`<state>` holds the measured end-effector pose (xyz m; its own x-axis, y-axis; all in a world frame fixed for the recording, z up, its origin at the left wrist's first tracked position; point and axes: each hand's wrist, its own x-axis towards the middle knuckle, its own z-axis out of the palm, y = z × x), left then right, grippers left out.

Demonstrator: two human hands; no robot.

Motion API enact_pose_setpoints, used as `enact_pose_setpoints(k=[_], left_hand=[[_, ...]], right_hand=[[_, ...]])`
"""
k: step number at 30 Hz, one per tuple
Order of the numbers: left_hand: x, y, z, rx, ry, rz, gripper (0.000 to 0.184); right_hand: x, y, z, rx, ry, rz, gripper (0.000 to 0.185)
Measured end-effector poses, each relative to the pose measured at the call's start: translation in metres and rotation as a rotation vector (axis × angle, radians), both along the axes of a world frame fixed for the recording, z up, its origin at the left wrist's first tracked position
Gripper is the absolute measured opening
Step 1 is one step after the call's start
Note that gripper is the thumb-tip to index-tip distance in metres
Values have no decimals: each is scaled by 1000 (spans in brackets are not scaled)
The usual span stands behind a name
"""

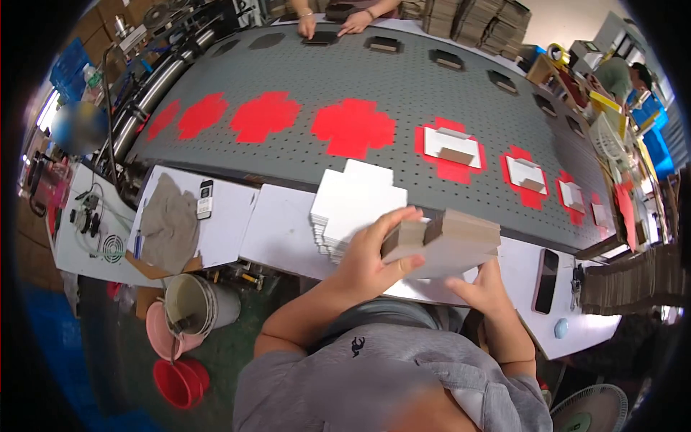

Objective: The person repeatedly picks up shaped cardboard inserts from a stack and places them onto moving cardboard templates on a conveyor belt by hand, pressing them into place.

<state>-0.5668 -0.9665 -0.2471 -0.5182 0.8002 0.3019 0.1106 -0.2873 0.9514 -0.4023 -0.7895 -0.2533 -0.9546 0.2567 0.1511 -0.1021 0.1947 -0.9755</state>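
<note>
A thick stack of grey-brown cardboard blanks (461, 237) is held up between my two hands, above the white work table. My left hand (371, 255) grips its left end, fingers over the top and thumb along the near side. At its lower right end my right hand (484, 288) supports it, thumb on the near side, some fingers hidden behind. Beside my left hand lies a pile of white cross-shaped sheets (356, 198). On the dark perforated belt, red cross-shaped sheets (353, 126) lie in a row; several on the right carry white boards (452, 147) with raised grey flaps.
Another person's hands (353, 23) touch a dark piece at the belt's far edge. A phone (547, 281) lies right; a grey cloth (169, 223) and a small handset (205, 199) lie left. Buckets (201, 302) stand on the floor. Cardboard stacks (633, 281) rise at right.
</note>
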Motion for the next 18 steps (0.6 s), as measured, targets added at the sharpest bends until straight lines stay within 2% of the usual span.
enact_pose_setpoints(k=[2,3,4,6,7,10,12,13,14,16,17,18], left_hand=[[-9,-6,2,-28,30,52,66],[-13,-8,2,-18,106,91,65],[-17,-10,1,-10,177,126,63],[-31,-8,1,-51,158,101,61],[-38,-7,-2,-88,96,65,59],[-54,-7,-25,-74,8,18,56],[-66,-12,-43,159,-6,180,60],[-80,-18,-47,148,-7,160,60],[-104,-27,-48,125,5,288,68],[-144,-40,-53,89,40,470,82],[-158,-45,-57,74,55,525,87],[-170,-46,-67,56,-199,390,85]], right_hand=[[-9,-22,-11,63,-19,-190,62],[-15,-45,-11,-73,159,-319,37],[-16,-50,-9,-79,141,-321,37],[-16,-55,-8,433,293,-173,35],[-20,-52,-10,678,338,-95,50],[-45,-51,-16,665,370,-256,61],[-65,-35,-2,225,202,-204,62],[-83,-31,16,126,204,-187,63],[-103,-27,34,27,210,-170,64],[-136,-13,44,-226,23,-121,60],[-156,-4,41,-168,-53,-72,57],[-175,2,32,-107,-128,-20,54]])
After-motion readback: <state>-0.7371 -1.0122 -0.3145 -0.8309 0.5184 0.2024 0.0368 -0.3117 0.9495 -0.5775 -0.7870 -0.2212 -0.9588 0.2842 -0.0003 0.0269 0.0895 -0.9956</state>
